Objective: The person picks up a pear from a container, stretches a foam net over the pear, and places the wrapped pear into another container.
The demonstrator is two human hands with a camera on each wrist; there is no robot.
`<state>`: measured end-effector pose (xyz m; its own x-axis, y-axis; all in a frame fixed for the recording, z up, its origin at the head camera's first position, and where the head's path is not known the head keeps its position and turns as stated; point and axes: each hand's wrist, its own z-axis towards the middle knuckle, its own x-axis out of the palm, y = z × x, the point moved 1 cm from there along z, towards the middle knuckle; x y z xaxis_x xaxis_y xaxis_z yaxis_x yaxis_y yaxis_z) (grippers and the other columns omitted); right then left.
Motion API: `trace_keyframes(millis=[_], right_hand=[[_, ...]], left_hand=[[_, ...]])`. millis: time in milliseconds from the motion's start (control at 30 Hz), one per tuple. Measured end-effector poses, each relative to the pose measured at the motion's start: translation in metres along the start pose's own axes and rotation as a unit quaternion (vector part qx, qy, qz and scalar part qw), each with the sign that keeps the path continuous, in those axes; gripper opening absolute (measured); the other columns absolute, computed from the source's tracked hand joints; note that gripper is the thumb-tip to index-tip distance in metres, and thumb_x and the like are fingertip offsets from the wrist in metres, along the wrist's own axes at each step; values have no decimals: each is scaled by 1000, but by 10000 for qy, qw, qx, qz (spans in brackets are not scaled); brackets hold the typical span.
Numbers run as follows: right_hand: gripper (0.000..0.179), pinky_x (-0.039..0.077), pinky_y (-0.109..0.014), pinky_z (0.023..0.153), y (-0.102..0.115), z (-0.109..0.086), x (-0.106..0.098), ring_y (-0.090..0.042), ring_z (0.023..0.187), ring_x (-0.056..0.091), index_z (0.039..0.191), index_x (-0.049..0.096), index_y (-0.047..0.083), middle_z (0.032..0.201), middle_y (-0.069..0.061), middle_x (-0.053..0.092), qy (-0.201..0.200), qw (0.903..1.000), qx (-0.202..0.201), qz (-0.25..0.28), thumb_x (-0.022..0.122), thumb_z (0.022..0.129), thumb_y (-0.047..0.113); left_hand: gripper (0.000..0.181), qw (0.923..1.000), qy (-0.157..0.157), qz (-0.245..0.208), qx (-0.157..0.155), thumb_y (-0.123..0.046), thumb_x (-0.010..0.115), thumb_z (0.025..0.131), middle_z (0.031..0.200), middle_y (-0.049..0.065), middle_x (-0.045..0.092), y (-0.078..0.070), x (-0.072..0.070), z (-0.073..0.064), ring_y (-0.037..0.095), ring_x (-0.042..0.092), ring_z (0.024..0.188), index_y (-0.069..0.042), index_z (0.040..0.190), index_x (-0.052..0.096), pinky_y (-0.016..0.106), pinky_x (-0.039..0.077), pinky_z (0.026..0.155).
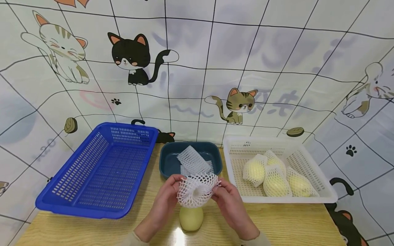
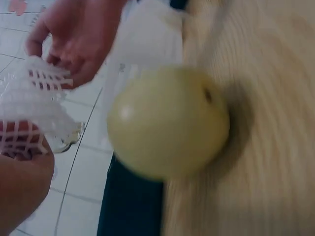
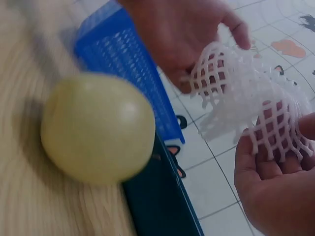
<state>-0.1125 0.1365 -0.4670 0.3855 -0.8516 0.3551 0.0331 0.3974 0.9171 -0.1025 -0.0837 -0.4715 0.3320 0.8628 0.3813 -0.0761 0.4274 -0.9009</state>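
Observation:
Both hands hold a white foam fruit net [image 1: 197, 191], spread into a ring with a hole at its middle. My left hand [image 1: 166, 194] pinches its left edge, thumb on top. On the opposite edge my right hand [image 1: 229, 201] grips the mesh, and in the right wrist view the fingers [image 3: 268, 169] lie behind the netting. A yellow-green round fruit, like a pear [image 1: 191, 219], sits on the wooden table just below the net, touched by neither hand. In the left wrist view the pear [image 2: 167, 123] shows a dark spot at one end.
A dark teal tub [image 1: 167, 160] with flattened foam nets [image 1: 194, 159] stands behind the hands. To the left is a blue basket [image 1: 115, 174]. At the right, a white basket [image 1: 238, 171] holds several netted fruits [image 1: 276, 184]. A cat-print sheet [image 1: 191, 85] hangs behind.

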Motion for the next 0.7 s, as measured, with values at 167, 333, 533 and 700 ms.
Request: trace_keyframes(millis=[167, 333, 533, 700], right_hand=[[19, 55, -25, 88, 0, 5, -5, -6, 98, 63, 111, 63, -15, 106, 6, 69, 37, 9865, -558, -1541, 50, 100, -8], [19, 52, -24, 81, 0, 9, -6, -8, 92, 61, 104, 68, -3, 101, 0, 68, 206, 9481, -1382, -2858, 53, 96, -14], [39, 54, -29, 84, -3, 15, -6, -16, 94, 66, 102, 70, 15, 101, -1, 71, 586, 8638, -2457, -4359, 61, 84, -18], [35, 54, -26, 84, -7, 16, -8, -17, 95, 66, 102, 67, 16, 105, 2, 68, 871, 8031, -2851, -5159, 65, 82, -13]], left_hand=[[24, 9854, 435, 1530, 605, 8, 40, 89, 95, -4, 58, -8, -12, 3, 7, 54, 87, 10, 107, 56, 24, 47, 77], [27, 9488, 641, 2789, 1340, 15, 40, 86, 77, -1, 45, -10, -20, 8, 9, 44, 70, -7, 88, 57, 28, 41, 61], [34, 8865, 892, 3964, 2215, 16, 44, 80, 76, -6, 47, -7, -27, 12, 4, 44, 71, -17, 82, 55, 18, 39, 64], [28, 8468, 1175, 4560, 2474, 10, 49, 78, 82, -6, 48, -2, -31, 15, 6, 46, 78, -17, 85, 52, 19, 39, 70]])
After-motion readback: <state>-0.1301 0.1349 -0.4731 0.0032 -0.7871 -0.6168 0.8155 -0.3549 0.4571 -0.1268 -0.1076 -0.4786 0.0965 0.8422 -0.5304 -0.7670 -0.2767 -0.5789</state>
